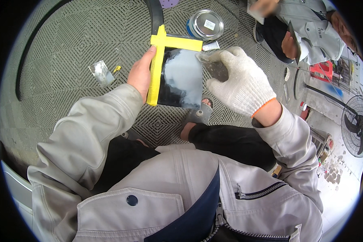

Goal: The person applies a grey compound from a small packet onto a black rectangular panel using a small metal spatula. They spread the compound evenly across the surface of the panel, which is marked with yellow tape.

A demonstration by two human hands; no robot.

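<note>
My bare left hand (140, 72) grips the left edge of a flat black panel (171, 94), holding it above the floor. Smeared grey filler (185, 72) covers much of its face. Yellow masking tape (155, 76) runs down the left side and across the top. My right hand (244, 78), in a white knitted glove with an orange cuff, pinches a thin, grey, smeared scraper (218, 71). The scraper's tip is at the panel's upper right edge; whether it touches is hard to tell. The fingers partly cover the scraper.
Beyond the panel stand a round tin (207, 25) and a white tube (211, 46). A smeared card (102, 73) lies left on the grey ribbed floor. A black curved strip (24, 52) arcs behind. Upper right, another person (306, 28) holds a dark plate; a fan (355, 125) stands right.
</note>
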